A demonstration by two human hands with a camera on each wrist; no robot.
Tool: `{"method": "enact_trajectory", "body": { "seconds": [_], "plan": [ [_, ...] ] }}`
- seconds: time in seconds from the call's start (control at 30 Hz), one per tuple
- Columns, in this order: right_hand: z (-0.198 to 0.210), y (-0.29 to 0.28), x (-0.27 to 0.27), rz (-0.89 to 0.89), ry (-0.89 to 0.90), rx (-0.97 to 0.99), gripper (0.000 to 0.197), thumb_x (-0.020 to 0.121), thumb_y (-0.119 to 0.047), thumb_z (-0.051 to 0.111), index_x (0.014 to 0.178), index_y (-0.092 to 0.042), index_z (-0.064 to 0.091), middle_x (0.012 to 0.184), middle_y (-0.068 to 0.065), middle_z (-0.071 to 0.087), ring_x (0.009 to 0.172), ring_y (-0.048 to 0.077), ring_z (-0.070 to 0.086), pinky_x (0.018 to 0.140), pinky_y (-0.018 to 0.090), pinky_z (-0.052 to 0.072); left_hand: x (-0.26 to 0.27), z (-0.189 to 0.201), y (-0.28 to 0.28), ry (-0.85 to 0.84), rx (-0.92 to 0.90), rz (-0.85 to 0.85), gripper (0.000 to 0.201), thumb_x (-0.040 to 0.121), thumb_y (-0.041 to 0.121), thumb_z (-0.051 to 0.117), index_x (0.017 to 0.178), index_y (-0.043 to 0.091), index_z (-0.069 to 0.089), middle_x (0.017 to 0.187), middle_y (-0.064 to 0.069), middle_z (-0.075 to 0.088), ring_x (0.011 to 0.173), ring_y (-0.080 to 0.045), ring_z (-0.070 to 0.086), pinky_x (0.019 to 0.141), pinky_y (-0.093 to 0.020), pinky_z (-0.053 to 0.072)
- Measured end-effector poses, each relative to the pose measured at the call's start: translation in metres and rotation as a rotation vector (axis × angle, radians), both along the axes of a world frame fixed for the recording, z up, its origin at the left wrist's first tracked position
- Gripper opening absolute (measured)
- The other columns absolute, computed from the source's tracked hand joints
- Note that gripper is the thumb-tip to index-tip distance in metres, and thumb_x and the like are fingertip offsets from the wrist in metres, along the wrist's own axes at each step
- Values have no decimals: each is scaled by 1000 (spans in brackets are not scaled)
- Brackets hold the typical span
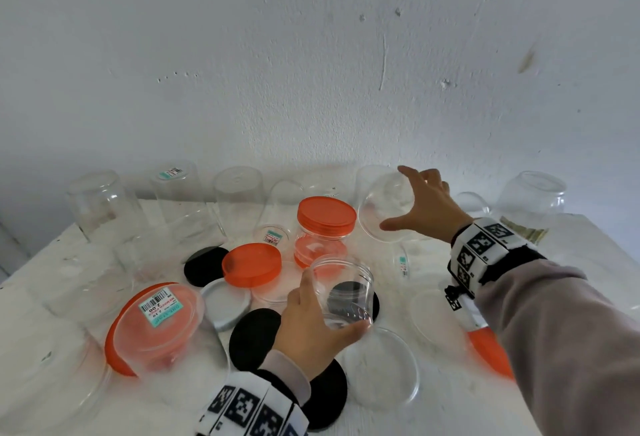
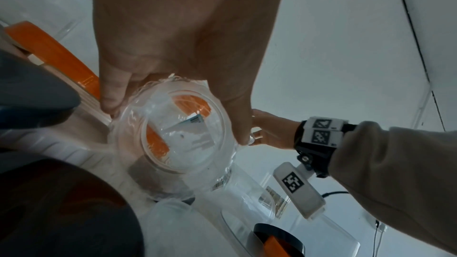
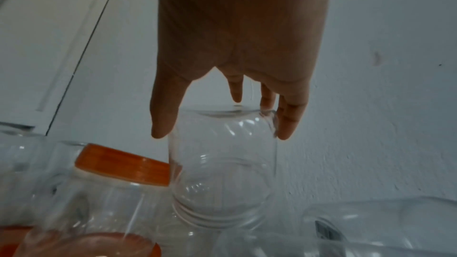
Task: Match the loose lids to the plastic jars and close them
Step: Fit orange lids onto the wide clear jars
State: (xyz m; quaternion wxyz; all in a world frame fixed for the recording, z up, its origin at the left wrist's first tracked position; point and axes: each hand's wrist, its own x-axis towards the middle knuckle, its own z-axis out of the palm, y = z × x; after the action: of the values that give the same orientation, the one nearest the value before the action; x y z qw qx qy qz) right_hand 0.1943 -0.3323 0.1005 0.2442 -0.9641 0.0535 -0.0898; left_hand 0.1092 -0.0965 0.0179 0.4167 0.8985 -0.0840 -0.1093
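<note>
My left hand (image 1: pixel 332 300) grips a small clear lidless jar (image 1: pixel 346 292) by its lower wall, just above the table's middle; in the left wrist view this hand (image 2: pixel 176 120) wraps the jar (image 2: pixel 183 144). At the back, my right hand (image 1: pixel 408 203) spans the base of a tilted, upturned clear jar (image 1: pixel 377 207), thumb on one side and fingers on the other; the right wrist view shows that hand (image 3: pixel 222 134) and the jar (image 3: pixel 222 173), mouth down. Loose lids lie around: an orange lid (image 1: pixel 251 264), a silver lid (image 1: pixel 225 304), a black lid (image 1: pixel 254 338) and a clear lid (image 1: pixel 381 366).
A jar closed with an orange lid (image 1: pixel 323 227) stands between my hands. A large orange-lidded jar (image 1: pixel 156 328) lies on its side at the front left. Several upturned clear jars (image 1: pixel 239 200) line the back by the wall. The white table (image 1: pixel 485 411) is crowded.
</note>
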Motion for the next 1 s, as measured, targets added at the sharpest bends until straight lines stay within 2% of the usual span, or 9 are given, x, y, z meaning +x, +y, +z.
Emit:
{"method": "enact_trajectory", "body": {
  "seconds": [0.17,0.33,0.47,0.6,0.7,0.8,0.83,0.9,1.0],
  "plan": [
    [7,-14,-36,-11,-26,13,119,53,-54,86,148,-34,17,116,-5,18,111,17,25,94,33,32,7,6,-11,-27,17,-23,116,68,51,75,150,24,-2,141,-11,35,130,-25,37,105,-32,32],
    [8,-29,-75,-5,-48,65,117,48,-57,86,144,-36,21,118,-7,20,117,19,34,94,33,36,9,10,-25,-54,58,-39,97,81,43,68,150,17,5,141,-12,37,129,-25,39,106,-31,32],
    [11,-42,-105,-31,-77,128,121,43,-67,79,144,-30,22,123,-12,22,116,15,40,99,35,40,6,13,-33,-114,22,-57,78,84,34,65,146,16,21,136,-11,40,126,-24,39,107,-33,32],
    [11,-62,-136,-71,-80,222,123,38,-70,74,143,-29,25,127,-11,29,110,11,45,92,28,39,-2,15,-47,-261,126,-67,73,87,32,58,146,13,20,142,-9,32,132,-25,28,112,-34,22],
    [6,-75,-161,-83,-67,285,117,38,-70,76,138,-47,21,120,-10,32,98,7,48,89,25,39,-15,16,-66,-399,252,-128,75,89,37,52,148,16,10,153,-9,14,143,-25,7,118,-33,5],
    [-1,-84,-185,-108,-49,307,103,35,-75,75,123,-64,22,111,-20,32,95,6,48,87,27,41,-31,17,-93,-489,288,-234,74,92,41,47,150,18,7,158,-4,3,146,-22,-11,117,-32,-4],
    [-4,-88,-193,-133,-46,318,103,35,-76,75,123,-63,24,112,-17,33,95,8,50,84,26,43,-35,17,-102,-514,306,-264,73,93,41,45,150,19,6,158,-3,0,146,-22,-14,117,-32,-5],
    [-11,-97,-210,-189,-33,337,110,35,-76,75,130,-52,26,119,-8,36,97,10,53,79,25,44,-42,16,-119,-564,364,-325,71,95,41,41,151,18,5,159,-4,-5,145,-24,-20,115,-34,-13],
    [-19,-106,-236,-239,-8,381,115,33,-76,76,132,-42,30,125,-4,40,105,10,51,86,33,47,-50,11,-141,-575,369,-431,68,97,37,40,151,15,5,159,-5,-5,144,-23,-20,112,-30,-17]
  ]
}}
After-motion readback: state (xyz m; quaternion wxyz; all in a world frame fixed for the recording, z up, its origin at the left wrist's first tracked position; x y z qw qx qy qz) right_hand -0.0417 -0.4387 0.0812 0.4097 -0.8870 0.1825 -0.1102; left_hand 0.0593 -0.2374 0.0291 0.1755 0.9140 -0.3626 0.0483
